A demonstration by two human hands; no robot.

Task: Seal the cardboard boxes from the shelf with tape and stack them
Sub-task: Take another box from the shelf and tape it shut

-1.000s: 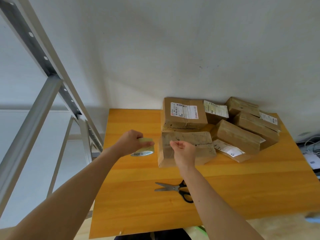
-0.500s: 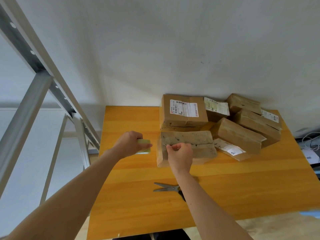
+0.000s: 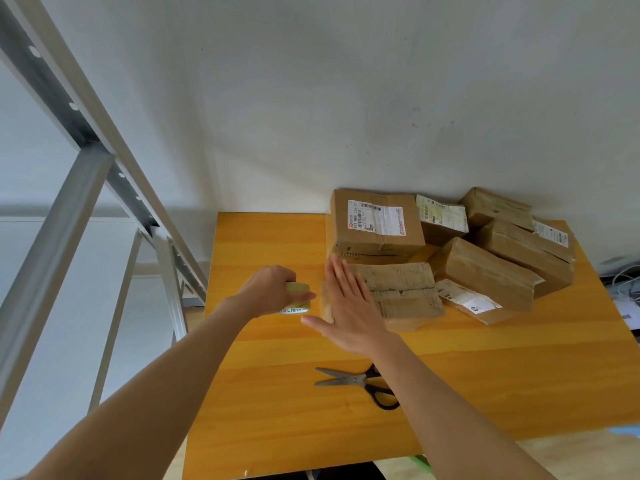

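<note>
Left hand (image 3: 268, 289) curled round tape roll (image 3: 298, 295), centre-left of frame, right hand (image 3: 349, 306) flat, fingers straight, on left end of front cardboard box (image 3: 403, 292) at centre, seam tape unclear, scissors (image 3: 349, 381) below, other boxes (image 3: 485, 268) piled centre right.

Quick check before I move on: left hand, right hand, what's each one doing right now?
Left hand: grips the tape roll, fingers curled over it.
Right hand: open, fingers straight, flat on the left end of the nearest cardboard box.
</note>
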